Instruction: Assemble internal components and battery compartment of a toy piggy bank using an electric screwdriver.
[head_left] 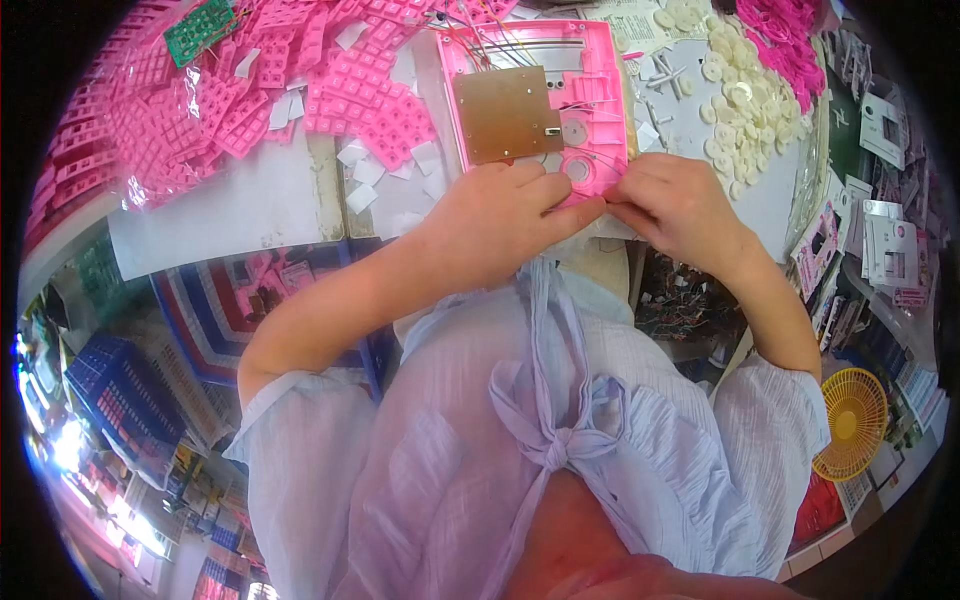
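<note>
A pink plastic housing (617,95) lies on the worktable in front of me, its inside facing up. Over its left part sits a brown circuit board (505,112), with thin coloured wires (487,45) leading off the top. A round grey metal-looking disc (574,132) shows beside the board. My left hand (505,212) is closed at the housing's near edge, thumb stretched toward the near right corner. There my right hand (672,205) pinches, its fingertips almost meeting the left thumb. Thin wires run close to these fingertips; what either hand grips is too small or hidden.
Pink keypad pieces (375,90) are heaped at the left, with a green circuit board (200,30) on top and white square pads (362,197) scattered nearby. Cream round discs (750,110) are piled at the right. A yellow basket (852,424) stands lower right.
</note>
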